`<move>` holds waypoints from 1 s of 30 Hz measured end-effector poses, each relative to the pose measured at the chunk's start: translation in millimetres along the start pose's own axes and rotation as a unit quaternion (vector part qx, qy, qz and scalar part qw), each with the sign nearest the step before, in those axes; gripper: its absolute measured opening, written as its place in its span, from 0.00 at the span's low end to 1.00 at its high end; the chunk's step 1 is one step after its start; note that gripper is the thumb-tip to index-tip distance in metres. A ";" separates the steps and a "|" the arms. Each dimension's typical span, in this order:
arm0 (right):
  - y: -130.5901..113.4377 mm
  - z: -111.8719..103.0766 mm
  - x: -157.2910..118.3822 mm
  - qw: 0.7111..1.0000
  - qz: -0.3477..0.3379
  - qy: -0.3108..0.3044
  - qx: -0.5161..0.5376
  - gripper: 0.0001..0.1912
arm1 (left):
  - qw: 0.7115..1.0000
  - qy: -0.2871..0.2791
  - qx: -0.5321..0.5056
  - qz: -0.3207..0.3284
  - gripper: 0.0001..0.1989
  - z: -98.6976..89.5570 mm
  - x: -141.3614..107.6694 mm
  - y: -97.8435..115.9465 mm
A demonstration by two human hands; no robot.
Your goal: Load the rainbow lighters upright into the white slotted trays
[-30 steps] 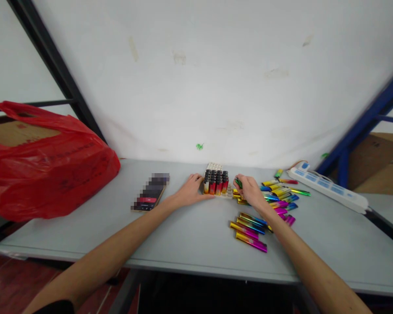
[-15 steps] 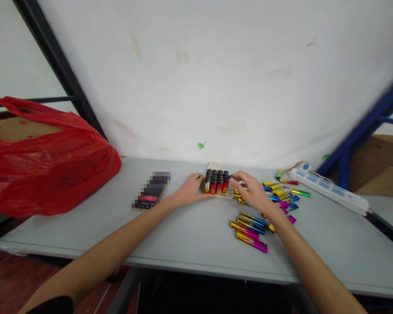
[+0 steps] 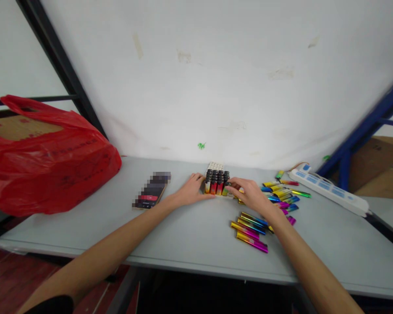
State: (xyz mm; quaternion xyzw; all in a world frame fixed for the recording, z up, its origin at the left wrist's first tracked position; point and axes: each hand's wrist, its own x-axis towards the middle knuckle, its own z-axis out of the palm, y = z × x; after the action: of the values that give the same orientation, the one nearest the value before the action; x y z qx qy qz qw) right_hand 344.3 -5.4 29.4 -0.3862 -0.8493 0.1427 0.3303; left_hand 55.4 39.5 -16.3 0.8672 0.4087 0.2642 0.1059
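Rows of black-topped lighters stand upright in a white tray with holes, near the wall. My left hand grips the tray's left side, its thumb along the front edge and its fingers by the left row. At the front right corner, my right hand pinches the black top of a yellow-green lighter, which is upright beside the other rows. Its lower end is partly hidden. Loose shiny lighters in gold, blue and magenta lie right of and in front of the tray.
A phone with a blurred screen lies left of my left hand. A red plastic bag fills the table's left end. On the right, a white power strip lies beyond more scattered lighters.
My right hand has moved slightly left and down. A yellow-green lighter now shows upright at the tray's front right, under its fingers. My left hand stays in place.
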 end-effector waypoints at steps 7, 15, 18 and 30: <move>-2.3 -12.1 1.4 0.999 0.026 -0.044 0.011 0.22 | 1.000 0.003 -0.009 -0.006 0.36 1.6 -0.2 -3.7; -2.1 -9.5 1.6 0.990 0.073 -0.057 -0.109 0.28 | 1.000 0.008 -0.012 -0.012 0.39 3.3 0.4 -8.1; 2.2 -11.3 -0.4 0.982 0.102 -0.051 -0.153 0.31 | 1.000 0.004 -0.019 -0.014 0.40 2.6 0.3 -7.8; 133.0 -83.6 -28.8 0.859 0.324 0.023 -0.395 0.23 | 1.000 -0.004 -0.020 -0.014 0.41 -0.5 -0.7 -5.7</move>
State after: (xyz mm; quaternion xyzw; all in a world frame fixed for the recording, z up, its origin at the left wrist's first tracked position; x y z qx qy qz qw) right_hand 489.0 59.8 12.2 -0.7406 -0.6538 -0.1149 0.1042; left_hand 51.1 42.6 -18.4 0.8603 0.4146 0.2673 0.1283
